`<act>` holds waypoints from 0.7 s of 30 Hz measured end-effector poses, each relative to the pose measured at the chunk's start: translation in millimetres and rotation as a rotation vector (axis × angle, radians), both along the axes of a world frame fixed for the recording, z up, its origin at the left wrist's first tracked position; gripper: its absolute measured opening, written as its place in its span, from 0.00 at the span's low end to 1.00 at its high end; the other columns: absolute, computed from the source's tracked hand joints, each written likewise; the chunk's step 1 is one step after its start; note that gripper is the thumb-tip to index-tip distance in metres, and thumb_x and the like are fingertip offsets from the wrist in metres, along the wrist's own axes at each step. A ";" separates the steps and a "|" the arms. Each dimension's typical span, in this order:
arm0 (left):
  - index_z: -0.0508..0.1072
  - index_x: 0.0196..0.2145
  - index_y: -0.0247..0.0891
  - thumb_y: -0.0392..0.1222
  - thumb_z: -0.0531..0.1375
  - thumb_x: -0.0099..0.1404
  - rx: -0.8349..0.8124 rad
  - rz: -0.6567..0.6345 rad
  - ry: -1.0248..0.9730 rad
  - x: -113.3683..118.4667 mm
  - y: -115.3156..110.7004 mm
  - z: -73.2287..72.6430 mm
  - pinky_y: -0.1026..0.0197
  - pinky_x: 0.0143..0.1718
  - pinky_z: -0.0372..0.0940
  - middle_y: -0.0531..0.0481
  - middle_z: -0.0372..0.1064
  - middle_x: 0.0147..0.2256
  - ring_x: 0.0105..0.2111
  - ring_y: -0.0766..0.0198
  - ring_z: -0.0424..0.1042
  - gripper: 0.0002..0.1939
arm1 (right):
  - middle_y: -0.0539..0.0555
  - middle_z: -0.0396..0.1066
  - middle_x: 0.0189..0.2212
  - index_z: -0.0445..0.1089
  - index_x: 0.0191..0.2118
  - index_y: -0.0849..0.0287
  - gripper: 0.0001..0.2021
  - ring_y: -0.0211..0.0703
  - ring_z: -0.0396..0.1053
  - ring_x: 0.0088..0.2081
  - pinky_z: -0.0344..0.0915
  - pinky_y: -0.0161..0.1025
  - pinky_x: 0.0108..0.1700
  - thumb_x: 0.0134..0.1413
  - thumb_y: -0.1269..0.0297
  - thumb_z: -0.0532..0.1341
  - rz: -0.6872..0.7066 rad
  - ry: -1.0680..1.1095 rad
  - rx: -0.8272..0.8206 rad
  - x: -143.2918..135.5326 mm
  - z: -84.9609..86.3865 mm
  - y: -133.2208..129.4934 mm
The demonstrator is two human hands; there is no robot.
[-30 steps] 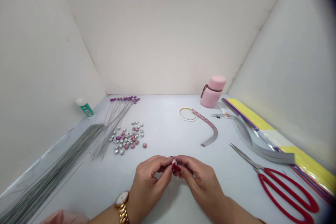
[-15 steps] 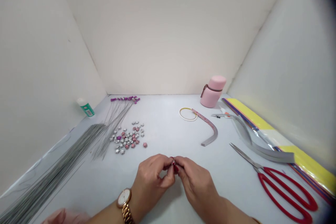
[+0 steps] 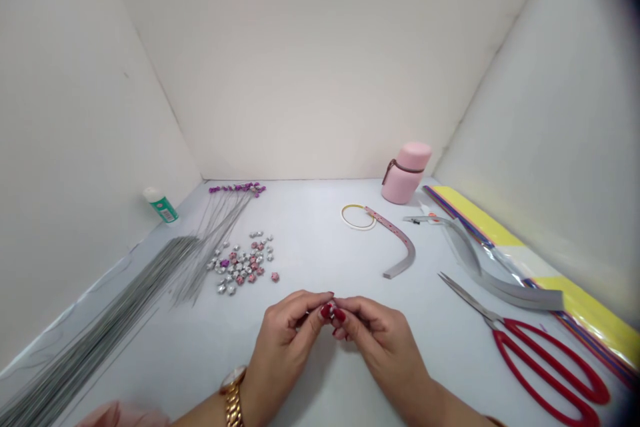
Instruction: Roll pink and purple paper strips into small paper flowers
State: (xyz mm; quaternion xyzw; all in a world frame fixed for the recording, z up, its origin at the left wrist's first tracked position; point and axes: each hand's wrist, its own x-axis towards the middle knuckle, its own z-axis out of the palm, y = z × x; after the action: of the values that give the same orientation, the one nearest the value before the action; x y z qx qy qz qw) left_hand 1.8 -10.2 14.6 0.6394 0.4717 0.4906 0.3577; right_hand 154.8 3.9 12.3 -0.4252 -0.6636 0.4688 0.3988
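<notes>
Low in the middle of the head view, my left hand (image 3: 294, 333) and my right hand (image 3: 383, 340) meet fingertip to fingertip. Both are closed in a pinch on a tiny paper star (image 3: 333, 311), of which only a pale, shiny bit shows between the red nails. Beyond my left hand lies a loose cluster of silver and pink folded paper stars (image 3: 243, 265), with a purple one (image 3: 225, 263) among them. One pink star (image 3: 275, 277) sits apart, closest to my hands.
Thin wires (image 3: 115, 320) lie at left; purple stars (image 3: 245, 187) top more wires behind. A glue bottle (image 3: 164, 207) leans near the left wall. At right are a tape ring (image 3: 342, 217), paper strips (image 3: 411, 253), silver strips (image 3: 520, 295), red-handled scissors (image 3: 543, 353), paper packs (image 3: 465, 215) and a pink flask (image 3: 403, 183).
Both hands have turned slightly, so the thumbs and their red nails now face up, pressed together over the small piece. The left wrist has rolled, tilting the watch. Other things stay put.
</notes>
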 end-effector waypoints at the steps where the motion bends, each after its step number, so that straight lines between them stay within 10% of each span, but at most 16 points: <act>1: 0.73 0.37 0.38 0.36 0.54 0.61 -0.004 -0.002 -0.009 0.3 -0.3 -0.5 0.65 0.33 0.67 0.49 0.72 0.31 0.30 0.66 0.71 0.09 | 0.51 0.72 0.25 0.71 0.37 0.58 0.09 0.37 0.70 0.26 0.68 0.32 0.29 0.54 0.64 0.55 0.007 0.013 -0.005 0.0 0.8 0.1; 21: 0.71 0.34 0.35 0.31 0.56 0.58 0.074 0.030 0.078 0.4 -8.4 0.9 0.70 0.30 0.68 0.50 0.73 0.29 0.28 0.68 0.72 0.07 | 0.52 0.70 0.28 0.69 0.38 0.59 0.08 0.38 0.69 0.30 0.66 0.33 0.33 0.53 0.69 0.54 0.062 -0.051 0.176 1.4 4.6 0.1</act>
State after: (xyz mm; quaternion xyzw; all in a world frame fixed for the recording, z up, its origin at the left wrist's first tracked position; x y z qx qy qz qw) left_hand 2.2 -18.6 15.5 0.6637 0.4764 0.4877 0.3078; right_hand 156.2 4.0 16.9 -0.3796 -0.7250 0.4097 0.4031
